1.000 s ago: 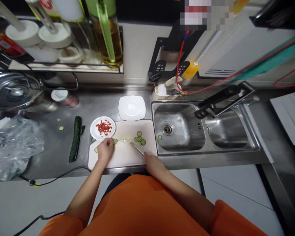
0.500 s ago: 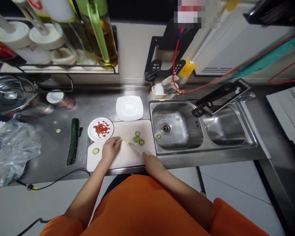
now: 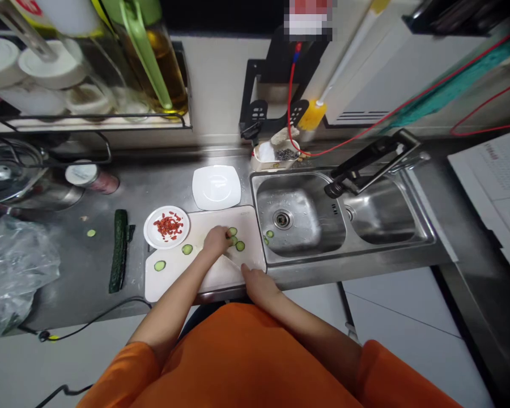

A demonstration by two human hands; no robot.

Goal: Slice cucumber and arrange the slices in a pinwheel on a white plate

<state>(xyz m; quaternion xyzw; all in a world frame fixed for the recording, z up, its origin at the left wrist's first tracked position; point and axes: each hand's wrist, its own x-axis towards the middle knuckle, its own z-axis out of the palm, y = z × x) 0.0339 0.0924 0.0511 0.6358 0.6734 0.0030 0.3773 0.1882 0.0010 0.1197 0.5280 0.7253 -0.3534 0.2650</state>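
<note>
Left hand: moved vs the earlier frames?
Yes. Against the cutting board, the left hand shifted right, from near the plate of red pieces to the cucumber slices toward the sink side.

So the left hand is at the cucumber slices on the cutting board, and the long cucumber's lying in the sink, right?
Not quite: the long cucumber lies on the counter, left of the cutting board, not in the sink, as the head view shows. The left hand is indeed at the cucumber slices.
</note>
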